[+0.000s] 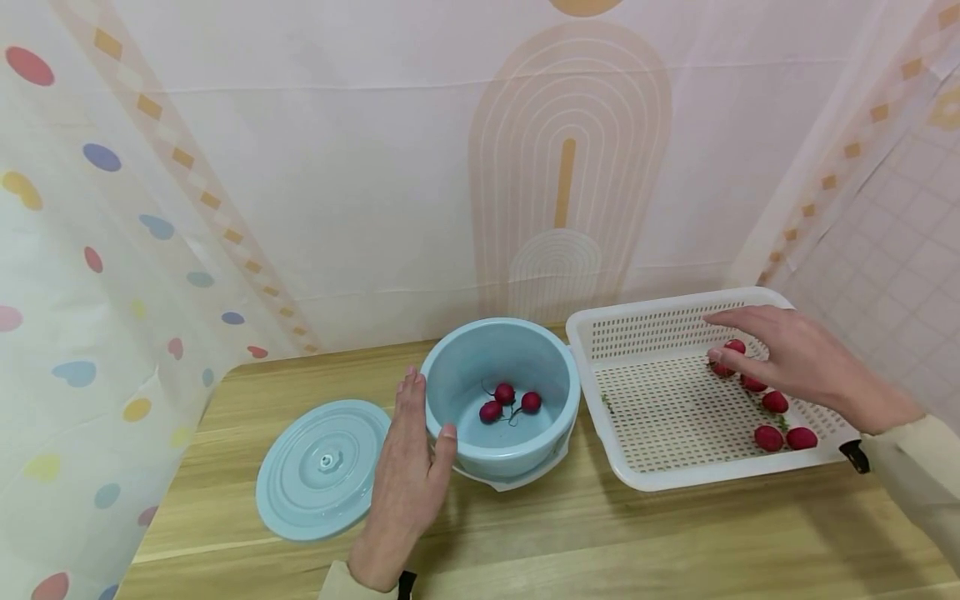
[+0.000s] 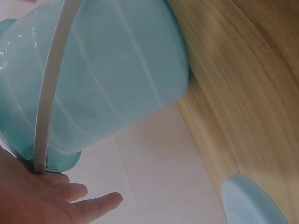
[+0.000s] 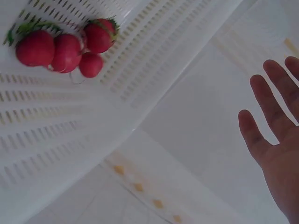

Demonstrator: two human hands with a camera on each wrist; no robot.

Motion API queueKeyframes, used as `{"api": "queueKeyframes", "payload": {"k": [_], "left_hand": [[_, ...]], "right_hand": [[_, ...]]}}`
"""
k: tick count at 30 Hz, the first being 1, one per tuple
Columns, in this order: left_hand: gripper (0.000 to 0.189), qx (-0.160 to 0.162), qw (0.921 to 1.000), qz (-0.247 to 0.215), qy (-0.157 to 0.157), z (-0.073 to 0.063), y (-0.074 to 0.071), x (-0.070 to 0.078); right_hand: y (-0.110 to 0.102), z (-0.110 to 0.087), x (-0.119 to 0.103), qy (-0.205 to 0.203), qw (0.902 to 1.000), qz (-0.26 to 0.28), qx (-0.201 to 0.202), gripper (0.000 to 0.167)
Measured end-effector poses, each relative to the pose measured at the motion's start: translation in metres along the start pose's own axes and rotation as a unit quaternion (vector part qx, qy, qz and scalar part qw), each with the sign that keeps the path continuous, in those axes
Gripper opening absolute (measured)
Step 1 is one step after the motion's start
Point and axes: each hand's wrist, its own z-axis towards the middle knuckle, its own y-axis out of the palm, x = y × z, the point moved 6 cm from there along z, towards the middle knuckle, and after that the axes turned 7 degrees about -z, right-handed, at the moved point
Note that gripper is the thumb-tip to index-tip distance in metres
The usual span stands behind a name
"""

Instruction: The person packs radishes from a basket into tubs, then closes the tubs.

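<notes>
Left hand [image 1: 405,479], nearest the camera, lies along the near-left side of the blue bucket [image 1: 502,453]: fingers straight, thumb apart, nothing gripped. Contact with the rim looks likely; firmness of any press cannot be told. Right hand [image 1: 798,358] hovers to the bucket's right, over the white basket [image 1: 682,478], fingers extended and holding nothing.

Position of radishes: three [image 1: 504,394] lie loose on the bucket's floor; several more [image 1: 775,402] are in the basket, just right of the bucket, mostly in the half farther from it. The hand hides part of this group. Lid [image 1: 300,483] lies flat on the table [image 1: 600,550], left of the bucket.

Handling estimate: radishes light, firm, round, smooth-skinned; apt to roll, slippery if wet. Thin tails and leaf stubs [image 3: 37,25] would probably tear under a pull. Best hold: thumb and two fingertips around the widest part of the root.

Bucket: presumably rigid plastic, light with so few inside, easily nudged. Best hold: rim, or the pale handle [image 2: 46,93] down its side. Basket: likely thin, slightly flexible; hold at opposite rims.
</notes>
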Motion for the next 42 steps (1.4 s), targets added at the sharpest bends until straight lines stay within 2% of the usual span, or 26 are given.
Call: {"api": "queueKeyframes", "payload": {"k": [4,13,20,28,36,42], "left_hand": [[0.068,-0.001,1.0000,0.000,-0.002,0.000,0.000,0.000],[0.069,-0.001,1.0000,0.001,-0.005,0.000,0.000,-0.001],[0.068,-0.002,1.0000,0.001,-0.005,0.000,-0.001,-0.002],[0.068,0.001,1.0000,0.002,0.003,-0.001,-0.001,-0.002],[0.069,0.008,0.9999,0.003,0.015,-0.002,-0.002,-0.001],[0.068,0.008,0.9999,0.010,0.011,-0.004,-0.003,-0.002]], "right_hand": [[0.008,0.001,0.014,0.024,0.9988,0.007,-0.043,0.044],[0.020,0.007,0.030,0.053,0.9924,0.025,-0.108,0.043],[0.031,0.014,0.044,0.061,0.9878,0.045,-0.136,0.042],[0.049,0.013,0.063,0.108,0.9726,0.077,-0.191,0.049],[0.067,0.003,0.076,0.131,0.9597,0.117,-0.219,0.051],[0.078,-0.004,0.081,0.147,0.9503,0.138,-0.237,0.055]]}}
